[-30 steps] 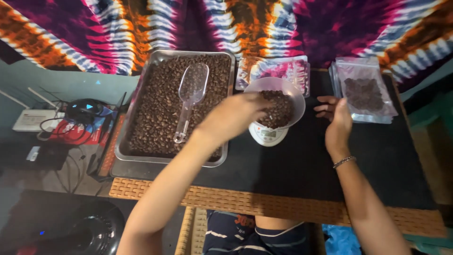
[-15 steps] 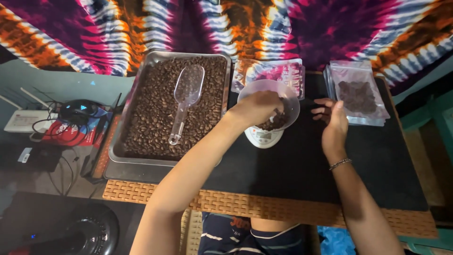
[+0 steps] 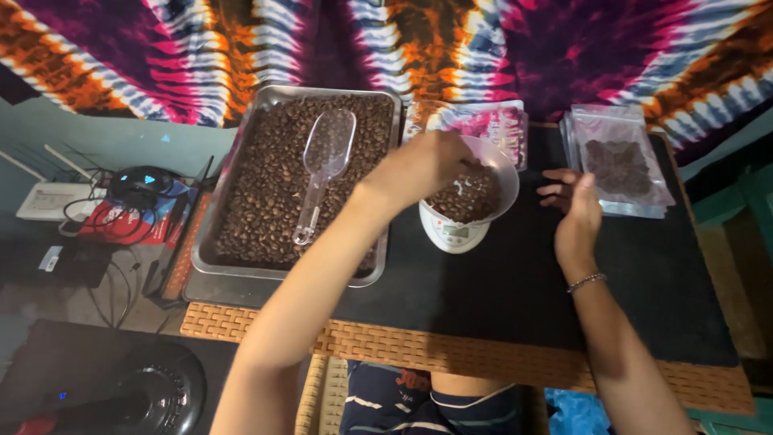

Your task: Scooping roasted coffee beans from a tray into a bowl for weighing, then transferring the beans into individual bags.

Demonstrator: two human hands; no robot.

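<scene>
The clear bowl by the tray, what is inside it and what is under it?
The clear bowl holds brown coffee beans; the left hand covers part of them. Under it sits a small white scale, its platform hidden by the bowl.

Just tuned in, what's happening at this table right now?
A person sits at a dark table. Their left hand reaches into a clear bowl of coffee beans on a small white scale. The right hand hovers open beside the bowl, near a stack of clear pouches. A metal tray of beans with a clear scoop sits to the left.
</scene>
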